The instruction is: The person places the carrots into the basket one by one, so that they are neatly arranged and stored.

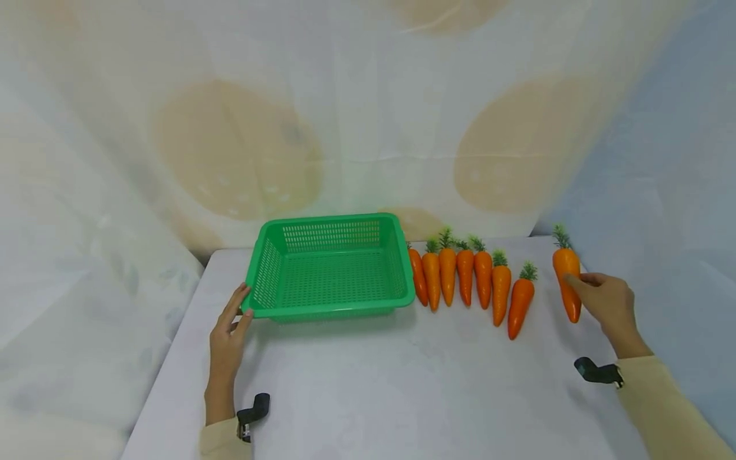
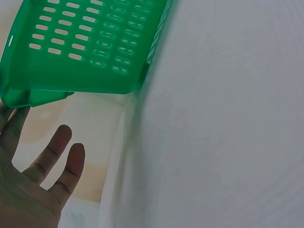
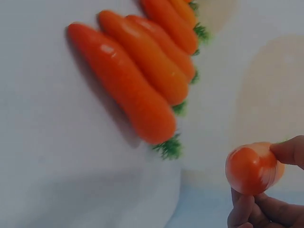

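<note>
Near the table's right edge, my right hand (image 1: 609, 303) pinches an orange carrot (image 1: 565, 265) between thumb and fingers, its green leafy top pointing away. The right wrist view shows that carrot (image 3: 251, 168) tip-on, apart from the others. My left hand (image 1: 227, 345) touches the near left corner of a green plastic basket (image 1: 333, 311) with thumb and fingertips. In the left wrist view, its fingers (image 2: 71, 171) are spread and fairly straight below the basket rim (image 2: 42, 98). Nothing lies in the basket. Several carrots (image 1: 520, 306) lie side by side to its right.
A white cloth covers the table (image 1: 402, 383). Behind it hangs a pale curtain (image 1: 368, 128) with tan round patches, and a bluish sheet (image 1: 678, 211) hangs on the right. The leftmost carrot (image 1: 418, 276) lies against the basket's right side.
</note>
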The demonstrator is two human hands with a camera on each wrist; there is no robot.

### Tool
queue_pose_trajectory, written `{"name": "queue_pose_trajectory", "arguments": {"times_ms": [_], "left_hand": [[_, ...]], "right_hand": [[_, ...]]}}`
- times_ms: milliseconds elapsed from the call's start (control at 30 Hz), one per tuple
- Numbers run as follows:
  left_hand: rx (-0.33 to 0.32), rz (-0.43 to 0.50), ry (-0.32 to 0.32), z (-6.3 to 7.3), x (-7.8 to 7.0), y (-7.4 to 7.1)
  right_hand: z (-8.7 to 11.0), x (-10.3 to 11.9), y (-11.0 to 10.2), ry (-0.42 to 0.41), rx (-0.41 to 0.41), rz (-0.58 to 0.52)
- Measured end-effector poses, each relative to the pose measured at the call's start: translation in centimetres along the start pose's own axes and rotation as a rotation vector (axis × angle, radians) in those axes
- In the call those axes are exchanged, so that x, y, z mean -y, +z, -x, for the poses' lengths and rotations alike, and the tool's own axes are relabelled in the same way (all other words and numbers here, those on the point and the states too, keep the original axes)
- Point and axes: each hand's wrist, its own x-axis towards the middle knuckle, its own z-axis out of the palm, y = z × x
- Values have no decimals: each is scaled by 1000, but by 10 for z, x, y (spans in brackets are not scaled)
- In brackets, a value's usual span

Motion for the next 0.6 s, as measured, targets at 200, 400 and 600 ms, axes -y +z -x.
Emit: {"name": "queue_pose_trajectory", "arguments": {"times_ms": [200,400,600], "left_hand": [[-1,15,5,5,-3,0],[-2,17,7,4,-3,-1],[6,5,14,1,-2,-1]], "right_hand": [[6,29,-2,-10,67,-43],[11,63,4,-57,135,-108],[12,90,13,-118,197,-127]]}}
